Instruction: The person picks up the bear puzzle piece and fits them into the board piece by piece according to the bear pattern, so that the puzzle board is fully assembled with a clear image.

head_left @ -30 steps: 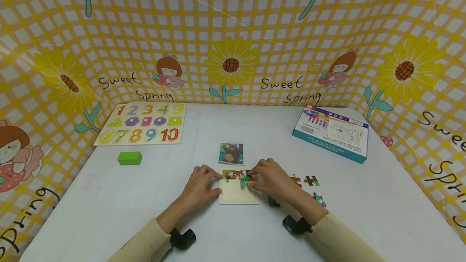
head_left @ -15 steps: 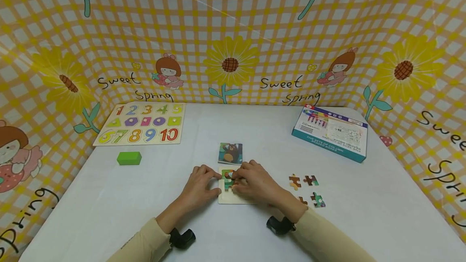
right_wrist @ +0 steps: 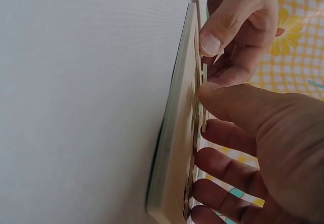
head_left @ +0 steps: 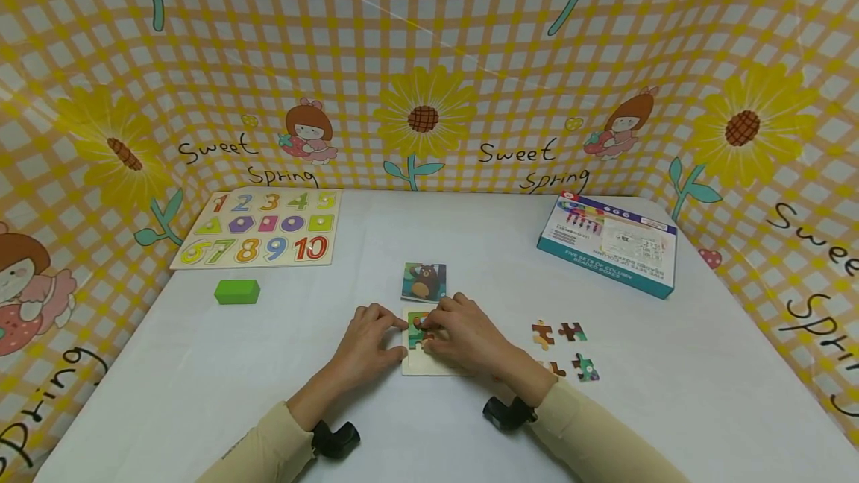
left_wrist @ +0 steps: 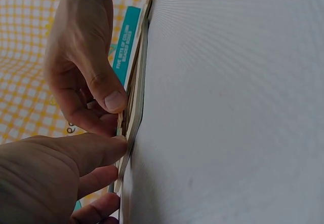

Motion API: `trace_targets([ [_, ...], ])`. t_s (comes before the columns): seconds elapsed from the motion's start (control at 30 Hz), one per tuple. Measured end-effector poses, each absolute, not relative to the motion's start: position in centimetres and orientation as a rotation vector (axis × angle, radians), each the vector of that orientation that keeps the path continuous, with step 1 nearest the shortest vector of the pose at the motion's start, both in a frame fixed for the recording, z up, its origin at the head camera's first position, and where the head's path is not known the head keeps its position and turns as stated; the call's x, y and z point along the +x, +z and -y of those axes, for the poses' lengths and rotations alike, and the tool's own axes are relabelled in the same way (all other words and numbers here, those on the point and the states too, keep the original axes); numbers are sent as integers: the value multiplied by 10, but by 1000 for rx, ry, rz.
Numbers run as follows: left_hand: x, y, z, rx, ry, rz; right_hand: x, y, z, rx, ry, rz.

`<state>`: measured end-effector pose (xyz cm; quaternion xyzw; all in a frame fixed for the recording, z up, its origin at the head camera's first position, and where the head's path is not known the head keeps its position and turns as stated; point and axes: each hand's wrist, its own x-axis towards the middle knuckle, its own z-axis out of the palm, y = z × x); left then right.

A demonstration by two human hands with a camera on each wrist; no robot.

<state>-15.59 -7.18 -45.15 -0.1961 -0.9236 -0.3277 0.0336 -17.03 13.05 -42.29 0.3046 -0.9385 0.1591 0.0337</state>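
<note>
Wooden puzzle tray [head_left: 438, 367] lies right of the left grip [head_left: 367, 340], whose parted thumb and forefinger touch its edge; right grip [head_left: 464, 332] pinches a jigsaw piece [right_wrist: 204, 73] over it, loose pieces [head_left: 587, 369] further right

In the head view we lose part of the picture on the puzzle tray [head_left: 432, 365] behind the right hand [head_left: 463, 330], while the right forearm [head_left: 526, 377] hides part of one loose piece [head_left: 556, 369]. We cannot read the smallest print on the box [head_left: 604, 243]. The bottom edge cuts off the left sleeve [head_left: 265, 434] and right sleeve [head_left: 597, 427]. From the right wrist we see the pinched piece [right_wrist: 205, 73] only edge-on, its design unreadable. The left wrist view crops the left hand [left_wrist: 61, 171].
</note>
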Motion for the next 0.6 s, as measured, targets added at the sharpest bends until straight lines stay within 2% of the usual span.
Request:
trace_targets([
  [0.6, -156, -451, 71, -599, -1032, 2824, -170, -424, -130, 921, 469, 2891],
])
